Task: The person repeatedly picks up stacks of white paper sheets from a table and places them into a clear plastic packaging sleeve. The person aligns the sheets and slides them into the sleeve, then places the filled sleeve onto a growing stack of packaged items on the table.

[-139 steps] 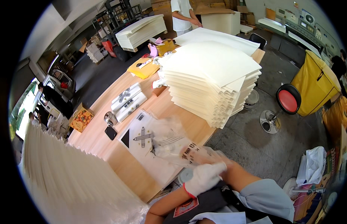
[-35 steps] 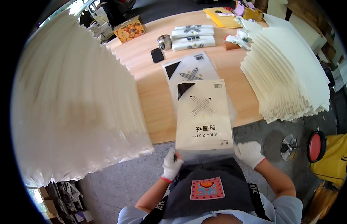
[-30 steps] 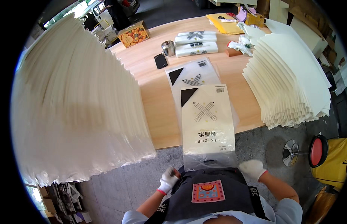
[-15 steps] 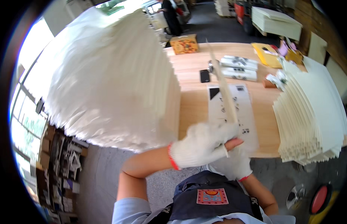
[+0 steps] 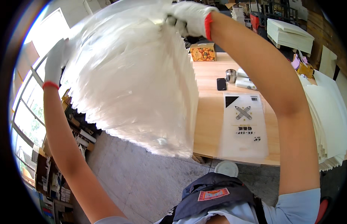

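A tall pile of clear plastic-wrapped packets of white sheets [image 5: 132,86] fills the left side of the table. At its far right edge, my right hand [image 5: 188,20], in a white knitted glove with a red cuff, has its fingers curled onto the topmost plastic packet. My left hand [image 5: 55,63], gloved alike, is at the pile's left edge, closed on the packet's side; its fingertips are partly hidden by glare and plastic. Right of the pile, a printed clear plastic bag [image 5: 244,127] with a crossed-pencils picture lies flat on the wooden table [image 5: 209,112].
A black phone [image 5: 221,84], a metal pot [image 5: 230,75] and white rolls [image 5: 245,83] sit beyond the bag. An orange fruit-print box [image 5: 202,52] stands at the far edge. White sheets [image 5: 326,115] are stacked at right. A round white lid [image 5: 226,168] is below the table edge.
Both hands have moved from in front of me, where they held a thin packet edge-on, up to opposite sides of the pile. The packet is now on or over the pile's top.
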A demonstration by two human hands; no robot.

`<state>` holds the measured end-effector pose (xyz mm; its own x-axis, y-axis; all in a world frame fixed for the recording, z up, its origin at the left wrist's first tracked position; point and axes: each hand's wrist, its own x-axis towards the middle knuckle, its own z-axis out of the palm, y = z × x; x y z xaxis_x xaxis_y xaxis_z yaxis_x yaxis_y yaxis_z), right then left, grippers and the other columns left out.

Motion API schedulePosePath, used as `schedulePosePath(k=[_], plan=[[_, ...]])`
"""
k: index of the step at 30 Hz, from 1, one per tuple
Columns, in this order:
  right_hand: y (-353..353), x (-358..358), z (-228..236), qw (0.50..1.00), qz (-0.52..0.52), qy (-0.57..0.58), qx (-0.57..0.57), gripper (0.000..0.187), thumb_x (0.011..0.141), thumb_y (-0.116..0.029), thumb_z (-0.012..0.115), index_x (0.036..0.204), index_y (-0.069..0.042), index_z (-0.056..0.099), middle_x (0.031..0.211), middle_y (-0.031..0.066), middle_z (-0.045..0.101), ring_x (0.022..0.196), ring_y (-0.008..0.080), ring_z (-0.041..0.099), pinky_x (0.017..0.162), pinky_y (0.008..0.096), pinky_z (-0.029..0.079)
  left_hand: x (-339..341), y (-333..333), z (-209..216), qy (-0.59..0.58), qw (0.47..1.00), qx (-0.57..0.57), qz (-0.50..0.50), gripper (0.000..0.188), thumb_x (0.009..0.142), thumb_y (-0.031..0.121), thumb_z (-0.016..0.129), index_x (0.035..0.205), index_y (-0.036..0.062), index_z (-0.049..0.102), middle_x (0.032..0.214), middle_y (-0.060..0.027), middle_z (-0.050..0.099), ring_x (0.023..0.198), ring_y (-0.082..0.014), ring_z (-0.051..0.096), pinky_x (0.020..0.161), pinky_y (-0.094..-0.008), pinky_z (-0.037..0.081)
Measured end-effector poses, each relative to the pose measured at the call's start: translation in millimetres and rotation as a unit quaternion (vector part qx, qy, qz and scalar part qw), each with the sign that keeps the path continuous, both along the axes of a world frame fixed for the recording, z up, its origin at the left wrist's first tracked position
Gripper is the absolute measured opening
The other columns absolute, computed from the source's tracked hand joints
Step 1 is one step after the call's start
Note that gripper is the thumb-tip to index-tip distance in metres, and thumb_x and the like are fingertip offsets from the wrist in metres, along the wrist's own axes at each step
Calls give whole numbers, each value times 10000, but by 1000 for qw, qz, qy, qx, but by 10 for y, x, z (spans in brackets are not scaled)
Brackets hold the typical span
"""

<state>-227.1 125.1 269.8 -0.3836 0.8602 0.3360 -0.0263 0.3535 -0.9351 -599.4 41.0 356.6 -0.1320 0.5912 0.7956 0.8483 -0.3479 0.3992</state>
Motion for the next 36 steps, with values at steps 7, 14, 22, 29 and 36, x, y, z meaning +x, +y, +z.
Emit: schedulePosePath(k=[7, 14, 22, 29, 36], plan=[[-313, 712, -716, 990, 65, 89, -91, 390, 912, -498, 493, 736, -154, 550, 562, -81, 528, 429, -8, 454, 358, 137, 330, 143, -337, -2336, -273, 948, 161, -43, 498, 1002, 282, 319, 1416, 8, 272, 1426, -122, 344, 1286, -242, 372, 1069, -335, 292], [-1256, 1967, -3010, 907, -113, 232, -333, 295, 949, -355, 463, 846, -93, 551, 616, 5, 578, 434, 73, 513, 331, 174, 338, 722, -1053, -6373, -480, 768, -388, -170, 187, 823, 44, 572, 1007, 9, 574, 909, -86, 604, 771, -178, 587, 686, -345, 506], [-2566, 1837, -4049, 817, -281, 162, -476, 418, 841, -430, 522, 991, -44, 577, 602, 24, 527, 388, 114, 456, 364, 233, 331, 3717, -316, -5716, 116, 865, -266, -409, 172, 729, 167, 666, 876, 97, 612, 826, -92, 589, 814, -298, 567, 726, -403, 462], [-2831, 1665, -4464, 772, -304, 219, -513, 384, 821, -387, 590, 1032, -66, 601, 616, 52, 532, 417, 116, 458, 391, 249, 343, 4047, 402, -6052, 214, 713, -460, -483, 158, 768, 222, 590, 813, 113, 695, 904, -95, 639, 876, -282, 603, 792, -376, 462], [-1825, 1582, -4635, 789, -291, 220, -494, 266, 863, -366, 556, 920, -107, 572, 695, 2, 556, 514, 111, 528, 423, 229, 364, 4075, 539, -5701, 143, 710, -463, -511, 193, 811, 204, 555, 915, 89, 670, 930, -105, 654, 893, -253, 615, 792, -366, 466]])
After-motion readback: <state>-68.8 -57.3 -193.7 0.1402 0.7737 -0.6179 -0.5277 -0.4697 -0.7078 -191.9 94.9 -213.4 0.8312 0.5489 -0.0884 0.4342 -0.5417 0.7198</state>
